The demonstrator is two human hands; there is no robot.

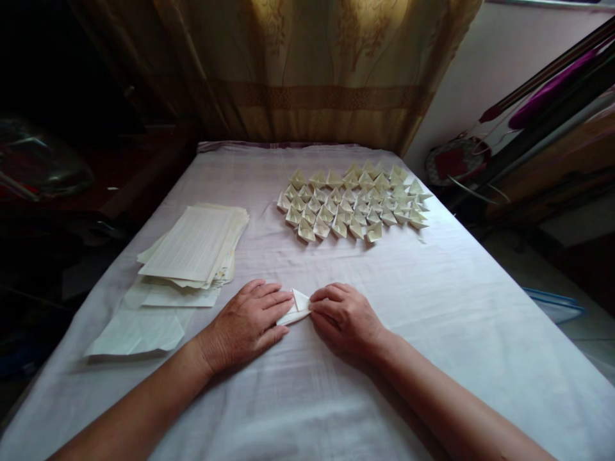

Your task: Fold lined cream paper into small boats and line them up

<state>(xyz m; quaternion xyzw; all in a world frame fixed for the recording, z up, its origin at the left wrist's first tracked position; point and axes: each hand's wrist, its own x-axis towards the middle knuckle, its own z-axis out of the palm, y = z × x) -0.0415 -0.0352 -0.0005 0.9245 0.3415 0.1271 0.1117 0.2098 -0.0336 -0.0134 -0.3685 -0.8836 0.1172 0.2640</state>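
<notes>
A small folded white paper (298, 306) lies between my two hands, near the middle of the cloth-covered table (432, 307). One triangular flap of it points up. My left hand (252, 317) rests at its left end, fingers and thumb closed around that edge. On the other side my right hand (348, 317) pinches its right tip between thumb and fingers. Beyond the hands stand several folded paper boats (346, 205), set close together in rows. Part of the folded paper is hidden under my left fingers.
To the left is a stack of lined paper sheets (192, 243), with loose sheets (139, 330) under its near side. A brown patterned curtain (312, 83) hangs behind the table. Past the right edge are a bag (456, 160) and a blue-edged plastic item (552, 304).
</notes>
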